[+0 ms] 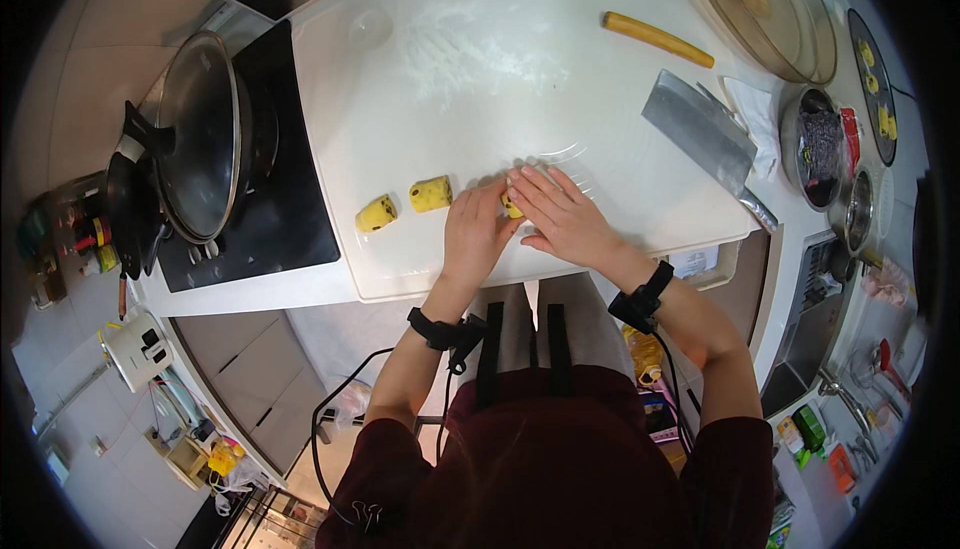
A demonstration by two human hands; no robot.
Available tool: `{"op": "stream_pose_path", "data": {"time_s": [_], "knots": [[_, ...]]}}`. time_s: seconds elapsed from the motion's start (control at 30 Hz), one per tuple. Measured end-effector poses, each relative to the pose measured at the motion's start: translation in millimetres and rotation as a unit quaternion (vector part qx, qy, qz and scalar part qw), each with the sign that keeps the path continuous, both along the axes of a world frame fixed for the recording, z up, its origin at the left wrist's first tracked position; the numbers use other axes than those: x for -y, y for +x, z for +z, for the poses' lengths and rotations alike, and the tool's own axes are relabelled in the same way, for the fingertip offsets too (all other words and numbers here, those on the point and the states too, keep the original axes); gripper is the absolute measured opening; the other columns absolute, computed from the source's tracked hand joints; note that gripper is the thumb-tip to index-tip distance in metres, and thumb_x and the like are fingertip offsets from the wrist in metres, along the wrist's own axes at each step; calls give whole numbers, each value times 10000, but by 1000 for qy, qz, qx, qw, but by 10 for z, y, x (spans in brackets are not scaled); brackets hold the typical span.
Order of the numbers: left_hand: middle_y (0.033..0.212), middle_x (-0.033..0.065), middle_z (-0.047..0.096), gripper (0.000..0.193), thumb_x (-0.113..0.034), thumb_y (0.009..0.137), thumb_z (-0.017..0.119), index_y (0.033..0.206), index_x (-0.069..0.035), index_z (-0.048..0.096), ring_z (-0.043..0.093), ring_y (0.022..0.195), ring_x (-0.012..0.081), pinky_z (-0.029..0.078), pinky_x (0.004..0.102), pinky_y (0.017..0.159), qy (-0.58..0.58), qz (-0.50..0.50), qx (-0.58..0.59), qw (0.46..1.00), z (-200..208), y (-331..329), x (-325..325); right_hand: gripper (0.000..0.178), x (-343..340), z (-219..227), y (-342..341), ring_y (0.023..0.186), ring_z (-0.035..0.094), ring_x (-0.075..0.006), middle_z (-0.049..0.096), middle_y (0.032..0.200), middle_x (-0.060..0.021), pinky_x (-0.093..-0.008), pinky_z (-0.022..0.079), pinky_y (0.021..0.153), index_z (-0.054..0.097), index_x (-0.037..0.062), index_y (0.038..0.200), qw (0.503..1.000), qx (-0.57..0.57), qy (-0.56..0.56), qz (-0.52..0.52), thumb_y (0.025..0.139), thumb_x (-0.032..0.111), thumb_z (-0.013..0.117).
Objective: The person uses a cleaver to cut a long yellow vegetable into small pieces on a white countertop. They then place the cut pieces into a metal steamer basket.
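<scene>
A small piece of yellow dough with dark specks (511, 208) shows between my two hands on the white board (400, 119). My left hand (474, 234) is against its left side, fingers close together. From the right, my right hand (560, 214) cups over it, its fingers hiding most of the piece. To the left of my hands lie two more short dough pieces, a nearer dough piece (431, 194) and a dough piece farther left (377, 213), both apart from my fingers.
A cleaver (702, 134) lies on the board at right, below a wooden rolling pin (658, 39). Flour (470, 49) dusts the board's far part. A lidded pan (205, 139) stands on the black cooktop at left. Bowls and a round tray (873, 89) with yellow pieces sit far right.
</scene>
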State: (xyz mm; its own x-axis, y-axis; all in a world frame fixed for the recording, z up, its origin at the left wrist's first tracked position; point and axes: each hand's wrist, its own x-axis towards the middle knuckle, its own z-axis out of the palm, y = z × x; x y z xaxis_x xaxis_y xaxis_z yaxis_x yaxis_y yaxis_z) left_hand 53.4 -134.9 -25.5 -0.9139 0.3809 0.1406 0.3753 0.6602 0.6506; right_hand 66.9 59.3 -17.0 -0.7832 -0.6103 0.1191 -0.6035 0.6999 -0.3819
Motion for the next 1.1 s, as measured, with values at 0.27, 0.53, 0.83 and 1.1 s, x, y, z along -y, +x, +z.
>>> {"op": "stream_pose_path", "data": {"time_s": [0.27, 0.53, 0.83, 1.1], "knots": [[1130, 139, 571, 492, -162, 695, 819, 1112, -24, 598, 548, 1006, 336, 459, 427, 853, -19, -3, -8, 1000, 22, -2, 25, 860, 69, -59, 81, 1444, 283, -254, 351, 1537, -117, -439, 204, 1187, 437, 22, 1418, 1000, 20, 10, -8, 741, 464, 729], [1160, 139, 551, 468, -220, 734, 812, 1106, -23, 608, 539, 1014, 337, 450, 429, 864, -35, -7, -29, 999, 137, -37, -11, 683, -248, -16, -88, 1397, 331, -339, 392, 1488, -153, -493, 248, 1157, 531, 39, 1290, 984, 15, -105, -143, 733, 354, 769], [1189, 133, 559, 417, -236, 794, 773, 1122, -30, 618, 546, 1018, 337, 448, 434, 866, -32, -38, -1, 999, 115, -122, -96, 499, -342, 19, -309, 1377, 346, -360, 402, 1481, -147, -492, 274, 1149, 634, 113, 1149, 987, 55, -134, -63, 700, 258, 796], [1193, 129, 574, 471, -212, 766, 783, 1169, -34, 616, 552, 1032, 327, 443, 431, 883, -58, -65, 17, 996, 173, -124, -114, 498, -292, -12, -219, 1381, 352, -331, 433, 1456, -138, -482, 276, 1153, 636, 106, 1147, 982, 55, -168, -70, 698, 246, 799]]}}
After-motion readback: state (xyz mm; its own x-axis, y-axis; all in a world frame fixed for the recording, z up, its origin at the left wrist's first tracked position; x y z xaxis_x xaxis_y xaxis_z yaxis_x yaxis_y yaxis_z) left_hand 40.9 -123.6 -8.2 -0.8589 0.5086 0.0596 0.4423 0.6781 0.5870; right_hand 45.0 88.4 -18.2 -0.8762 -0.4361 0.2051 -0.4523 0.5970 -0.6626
